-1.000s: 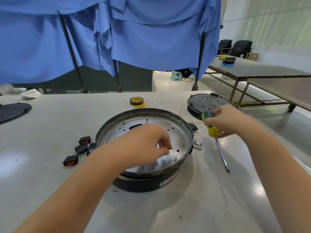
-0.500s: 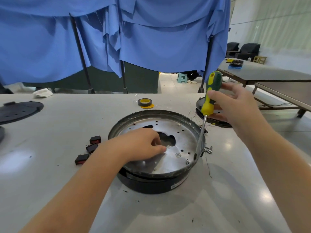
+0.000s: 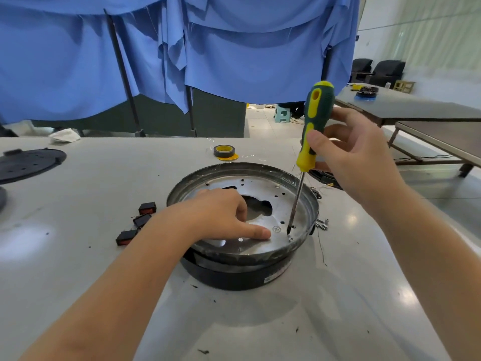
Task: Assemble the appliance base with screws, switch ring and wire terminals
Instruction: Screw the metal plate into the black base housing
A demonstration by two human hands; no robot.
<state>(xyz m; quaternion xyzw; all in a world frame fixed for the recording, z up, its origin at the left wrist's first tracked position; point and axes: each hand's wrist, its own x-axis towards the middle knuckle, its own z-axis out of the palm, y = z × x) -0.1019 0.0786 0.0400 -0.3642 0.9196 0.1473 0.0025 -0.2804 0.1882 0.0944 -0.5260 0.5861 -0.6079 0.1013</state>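
Round appliance base [image 3: 242,272] near the middle of the table [image 3: 78,269], open side up: dark rim, silvery perforated plate [image 3: 263,194] inside with an irregular central cutout. Lying in it: left hand [image 3: 223,217], index finger stretched flat along the plate toward the near-right edge, other fingers curled under, grip pinching nothing visible. Also inside, the tip of the screwdriver [image 3: 309,142], planted on a small screw [image 3: 290,227] close to the right rim. Screwdriver nearly upright, long axis running from handle at top down to tip, leaning slightly right at the top. Right hand [image 3: 348,152] wrapped round the green-and-yellow handle, thumb pressed on its front, grip closed on it. Just outside the right rim, loose screws [image 3: 322,224] on the table. Left of the base, three black-and-red rocker switches [image 3: 141,220]. Beyond it, a tape roll [image 3: 224,151]; far left, a black perforated disc [image 3: 28,164].
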